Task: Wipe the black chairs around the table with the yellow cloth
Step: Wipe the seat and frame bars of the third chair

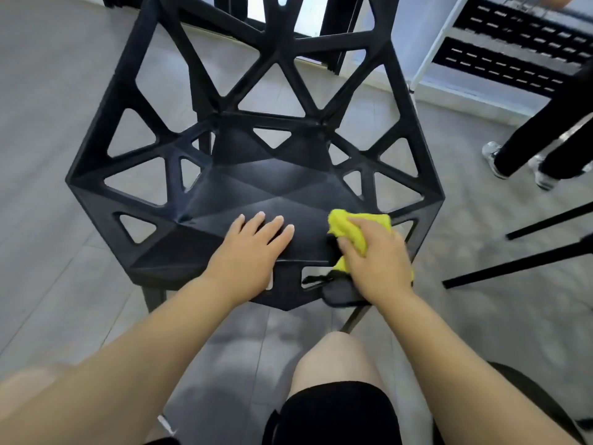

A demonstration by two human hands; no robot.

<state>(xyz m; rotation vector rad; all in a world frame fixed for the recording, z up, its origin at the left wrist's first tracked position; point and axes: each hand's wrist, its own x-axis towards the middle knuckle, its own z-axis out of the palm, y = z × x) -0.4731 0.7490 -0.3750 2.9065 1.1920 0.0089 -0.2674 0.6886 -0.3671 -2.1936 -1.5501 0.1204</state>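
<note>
Grey plank floor (pixel 48 101), pale seams between boards. Black chair (pixel 256 194) standing on it, on thin legs. Right of chair: two white shoes (pixel 491 157) planted flat. Behind chair, rightward: white rack post (pixel 431 56), foot by wall.

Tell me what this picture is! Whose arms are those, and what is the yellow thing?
There is no machine here. A person wears a camera on their head, so you see their own arms from above. In front of them a black chair full of triangle holes stands on a grey floor. The left hand lies flat on the seat. The right hand grips a yellow cloth and holds it on the seat near the front right corner, to wipe it. At the right edge you see another person's legs.
</note>
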